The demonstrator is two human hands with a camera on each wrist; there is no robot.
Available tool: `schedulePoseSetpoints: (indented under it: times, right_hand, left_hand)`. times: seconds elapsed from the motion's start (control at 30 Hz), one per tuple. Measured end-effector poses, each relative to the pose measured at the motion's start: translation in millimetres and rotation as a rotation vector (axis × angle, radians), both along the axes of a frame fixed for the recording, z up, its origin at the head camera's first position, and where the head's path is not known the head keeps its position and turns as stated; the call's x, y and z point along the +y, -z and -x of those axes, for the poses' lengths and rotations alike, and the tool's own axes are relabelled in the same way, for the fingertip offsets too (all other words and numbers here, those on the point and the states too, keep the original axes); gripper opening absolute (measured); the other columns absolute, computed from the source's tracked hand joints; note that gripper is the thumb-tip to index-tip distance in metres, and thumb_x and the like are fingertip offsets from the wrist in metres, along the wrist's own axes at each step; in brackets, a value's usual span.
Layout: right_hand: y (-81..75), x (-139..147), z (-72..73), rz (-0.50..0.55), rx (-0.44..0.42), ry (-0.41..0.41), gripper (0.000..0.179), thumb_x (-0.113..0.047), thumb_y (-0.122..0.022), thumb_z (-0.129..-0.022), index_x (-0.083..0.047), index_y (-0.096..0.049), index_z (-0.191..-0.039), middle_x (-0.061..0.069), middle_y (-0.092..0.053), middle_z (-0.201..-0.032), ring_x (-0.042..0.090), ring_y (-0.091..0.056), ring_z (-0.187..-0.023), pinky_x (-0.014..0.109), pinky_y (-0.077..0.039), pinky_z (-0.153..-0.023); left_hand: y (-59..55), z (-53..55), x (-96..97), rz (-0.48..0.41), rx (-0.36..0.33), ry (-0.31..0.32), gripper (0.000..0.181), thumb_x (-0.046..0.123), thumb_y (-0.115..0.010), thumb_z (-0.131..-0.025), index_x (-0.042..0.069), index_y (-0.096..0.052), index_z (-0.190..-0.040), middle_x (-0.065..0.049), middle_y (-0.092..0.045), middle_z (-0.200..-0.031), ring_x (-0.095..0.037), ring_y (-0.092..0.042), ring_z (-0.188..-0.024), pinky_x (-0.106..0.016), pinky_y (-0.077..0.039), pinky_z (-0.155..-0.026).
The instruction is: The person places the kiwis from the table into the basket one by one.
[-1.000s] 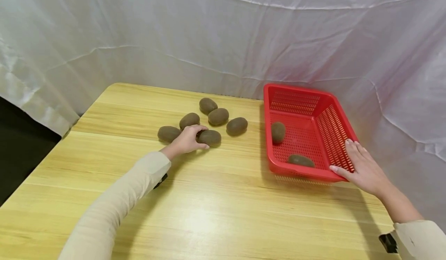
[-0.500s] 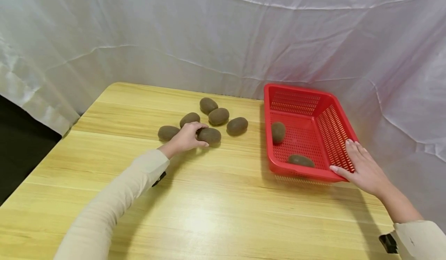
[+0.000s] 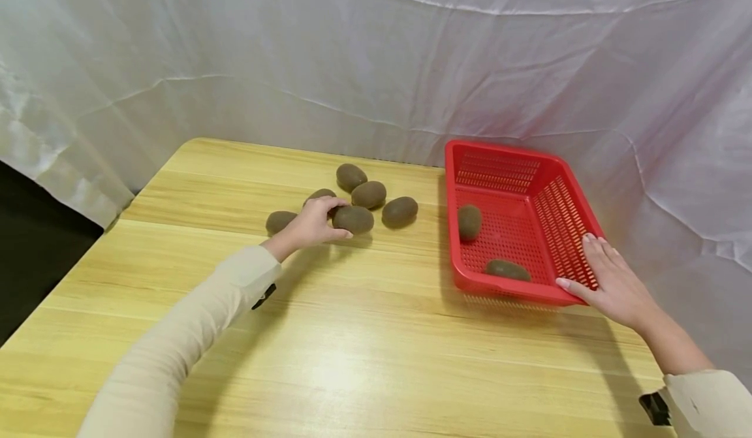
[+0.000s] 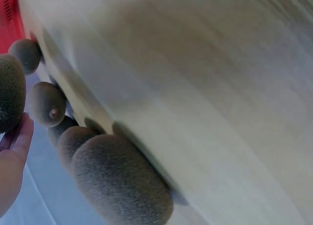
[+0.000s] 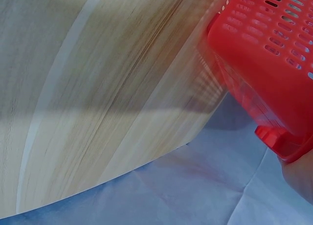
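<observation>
My left hand (image 3: 314,221) grips a brown, fuzzy kiwi (image 3: 354,220) between thumb and fingers. In the left wrist view that kiwi (image 4: 11,94) shows at the left edge against the fingers (image 4: 22,139), raised off the wood. Around it lie several more kiwis, one kiwi (image 3: 281,222) left of the hand and another kiwi (image 3: 400,212) to its right. On the near right corner of a red plastic basket (image 3: 455,255) rests my right hand (image 3: 619,288), fingers straight along the side rim and thumb on the front rim. Inside the basket are two kiwis (image 3: 469,223).
The light wooden table (image 3: 352,359) bears everything. Behind it and to the right hangs a pale cloth curtain (image 3: 352,66). The basket stands at the table's right side, its slotted wall (image 5: 274,44) filling the upper right of the right wrist view.
My left hand has raised the gripped kiwi a little, overlapping more of the kiwis behind and left of it. The right hand and basket stay where they were.
</observation>
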State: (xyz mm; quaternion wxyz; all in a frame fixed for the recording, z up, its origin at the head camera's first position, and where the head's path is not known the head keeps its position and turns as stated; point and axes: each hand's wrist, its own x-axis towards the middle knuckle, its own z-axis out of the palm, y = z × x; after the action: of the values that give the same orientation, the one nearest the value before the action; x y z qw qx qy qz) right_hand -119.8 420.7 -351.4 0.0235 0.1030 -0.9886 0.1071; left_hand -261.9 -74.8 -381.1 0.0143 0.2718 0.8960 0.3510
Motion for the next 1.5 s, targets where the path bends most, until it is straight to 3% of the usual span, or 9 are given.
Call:
schedulePoseSetpoints:
  times: [0.37, 0.7, 0.97, 1.2, 1.5]
  right_hand:
    - [-0.2, 0, -0.7, 0.0, -0.001, -0.001, 0.09, -0.041, -0.054, -0.09, 0.011, -0.004, -0.144, 0.036, -0.007, -0.148, 0.043, 0.006, -0.141, 0.03, 0.018, -0.114]
    - [1.3, -1, -0.1, -0.011, -0.002, 0.003, 0.09, -0.041, -0.053, -0.09, 0.011, -0.004, -0.144, 0.036, -0.006, -0.148, 0.043, 0.007, -0.14, 0.033, 0.017, -0.115]
    - [0.0, -2, 0.1, -0.025, -0.012, 0.004, 0.09, -0.042, -0.052, -0.091, 0.012, -0.004, -0.144, 0.037, -0.007, -0.147, 0.046, 0.004, -0.14, 0.036, 0.015, -0.116]
    - [0.3, -1, -0.1, -0.026, -0.012, 0.005, 0.089, -0.042, -0.052, -0.091, 0.012, -0.005, -0.143, 0.037, -0.007, -0.147, 0.045, 0.005, -0.14, 0.033, 0.017, -0.115]
    - [1.3, 1, -0.3, -0.023, -0.002, 0.007, 0.09, -0.043, -0.053, -0.09, 0.012, -0.006, -0.143, 0.037, -0.009, -0.147, 0.046, 0.003, -0.14, 0.033, 0.016, -0.115]
  left_hand:
    - [-16.5, 1.3, 5.1, -0.122, -0.09, -0.019, 0.057, 0.015, -0.077, -0.075, 0.001, -0.054, -0.125, -0.015, -0.061, -0.116, -0.024, -0.061, -0.096, -0.031, -0.051, -0.077]
    - [-34.8, 2.0, 10.5, -0.131, -0.059, -0.02, 0.057, 0.015, -0.078, -0.074, 0.0, -0.054, -0.125, -0.017, -0.062, -0.112, -0.026, -0.062, -0.095, -0.032, -0.052, -0.076]
    - [-49.2, 2.5, 15.6, -0.156, -0.069, -0.016, 0.057, 0.014, -0.078, -0.074, 0.001, -0.054, -0.125, -0.017, -0.06, -0.117, -0.029, -0.061, -0.103, -0.036, -0.053, -0.085]
    - [-54.5, 3.3, 24.0, -0.186, -0.081, 0.018, 0.061, 0.013, -0.078, -0.074, -0.001, -0.052, -0.127, -0.017, -0.056, -0.124, -0.03, -0.059, -0.107, -0.037, -0.05, -0.092]
    - [-62.5, 1.5, 37.4, -0.198, -0.055, 0.035, 0.06, 0.013, -0.077, -0.074, 0.0, -0.053, -0.127, -0.017, -0.057, -0.124, -0.028, -0.06, -0.104, -0.035, -0.051, -0.089]
